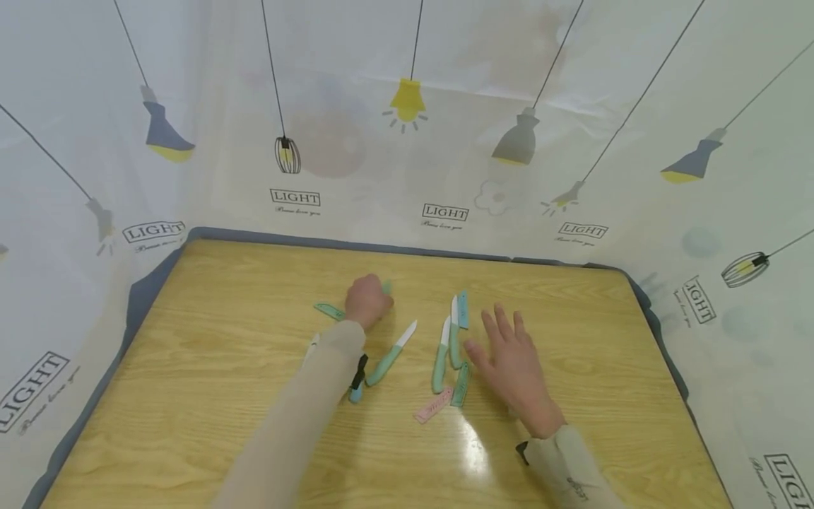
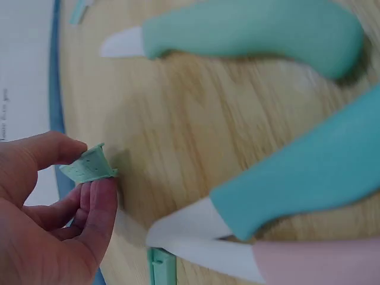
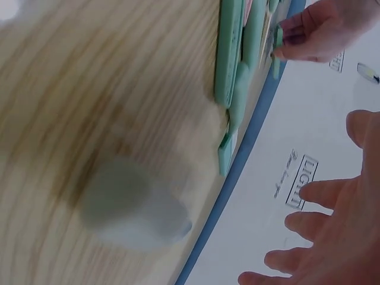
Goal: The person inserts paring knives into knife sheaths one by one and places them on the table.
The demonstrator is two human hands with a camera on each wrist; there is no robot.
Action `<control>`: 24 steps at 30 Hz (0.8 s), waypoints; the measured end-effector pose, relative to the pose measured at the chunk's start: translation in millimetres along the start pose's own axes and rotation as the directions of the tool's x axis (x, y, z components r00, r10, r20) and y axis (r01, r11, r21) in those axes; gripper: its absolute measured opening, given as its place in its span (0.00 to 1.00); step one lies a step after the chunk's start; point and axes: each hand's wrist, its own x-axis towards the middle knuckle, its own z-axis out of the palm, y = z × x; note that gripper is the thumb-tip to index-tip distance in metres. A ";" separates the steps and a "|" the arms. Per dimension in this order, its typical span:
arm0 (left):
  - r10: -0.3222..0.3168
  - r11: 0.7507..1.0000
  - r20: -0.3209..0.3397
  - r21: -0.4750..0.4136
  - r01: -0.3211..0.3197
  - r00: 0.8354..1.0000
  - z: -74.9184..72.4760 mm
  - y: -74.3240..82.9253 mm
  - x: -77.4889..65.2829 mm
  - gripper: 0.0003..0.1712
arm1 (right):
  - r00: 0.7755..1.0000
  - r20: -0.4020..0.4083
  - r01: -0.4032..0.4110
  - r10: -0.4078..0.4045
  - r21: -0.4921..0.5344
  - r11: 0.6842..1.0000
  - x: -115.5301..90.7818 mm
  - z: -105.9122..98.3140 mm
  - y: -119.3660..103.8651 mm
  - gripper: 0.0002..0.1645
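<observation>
My left hand (image 1: 369, 302) pinches a small green blade cover (image 2: 89, 166) between thumb and fingers, raised over the far part of the table. Another green blade cover (image 1: 329, 311) lies beside that hand. Under the left forearm are a blue-handled knife (image 2: 303, 169) and a pink-handled knife (image 2: 314, 258), their white blades meeting; the head view mostly hides them. A green-handled knife (image 1: 384, 364) lies to the right of the left sleeve. My right hand (image 1: 509, 364) is spread with nothing in it, just right of two more green-handled knives (image 1: 439, 367).
Near the right hand lie a blue blade cover (image 1: 463, 309), a green one (image 1: 461, 385) and a pink one (image 1: 434, 405). A blurred pale object (image 3: 133, 205) shows below the right wrist. Printed sheeting (image 1: 369, 198) walls the wooden table (image 1: 222, 304) at its back and sides.
</observation>
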 end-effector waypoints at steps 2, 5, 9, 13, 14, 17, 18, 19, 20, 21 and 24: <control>-0.006 0.993 -0.001 -0.119 0.006 1.000 -6.7 -0.3 -6.5 0.11 | 1.000 -0.016 0.027 -0.027 0.003 1.000 1.5 4.5 -7.1 0.45; -0.009 0.945 0.005 -0.326 0.010 1.000 -16.6 -0.9 -15.6 0.22 | 0.995 -0.057 0.081 -0.081 0.006 0.997 4.2 13.0 -18.4 0.43; -0.018 0.761 0.068 -0.646 0.058 0.997 -27.7 -7.4 -26.1 0.25 | 0.996 -0.056 0.075 -0.073 0.041 0.996 7.6 22.2 -38.1 0.41; 0.016 0.496 0.150 -0.860 0.122 0.989 -34.4 -21.6 -37.3 0.28 | 1.000 -0.001 0.021 -0.021 0.052 0.998 10.3 29.8 -60.0 0.39; 0.039 0.436 0.167 -0.890 0.134 0.985 -35.2 -26.1 -40.3 0.28 | 1.000 0.013 0.016 -0.017 0.046 0.999 11.3 31.6 -65.2 0.38; 0.121 0.269 0.199 -0.950 0.161 0.972 -35.7 -38.6 -48.9 0.30 | 0.998 0.059 0.019 -0.020 0.026 0.999 15.9 37.6 -78.6 0.34; 0.150 0.230 0.205 -0.959 0.168 0.967 -35.8 -42.3 -51.9 0.30 | 0.997 0.069 0.020 -0.021 0.021 1.000 17.9 39.9 -82.5 0.33; 0.174 0.203 0.207 -0.964 0.171 0.963 -35.7 -45.3 -54.7 0.30 | 0.996 0.085 0.017 -0.018 0.015 1.000 20.2 41.8 -86.5 0.31; 0.195 0.173 0.209 -0.969 0.176 0.958 -35.6 -48.1 -57.4 0.29 | 0.995 0.102 0.011 -0.013 0.015 1.000 22.3 43.7 -90.3 0.30; 0.210 0.151 0.210 -0.972 0.181 0.955 -35.5 -50.4 -60.0 0.29 | 0.993 0.116 0.008 -0.009 0.012 1.000 24.7 46.0 -93.8 0.29; 0.240 0.112 0.217 -0.974 0.195 0.946 -33.4 -54.3 -65.4 0.28 | 0.989 0.151 0.009 -0.006 -0.016 1.000 30.6 52.3 -101.7 0.29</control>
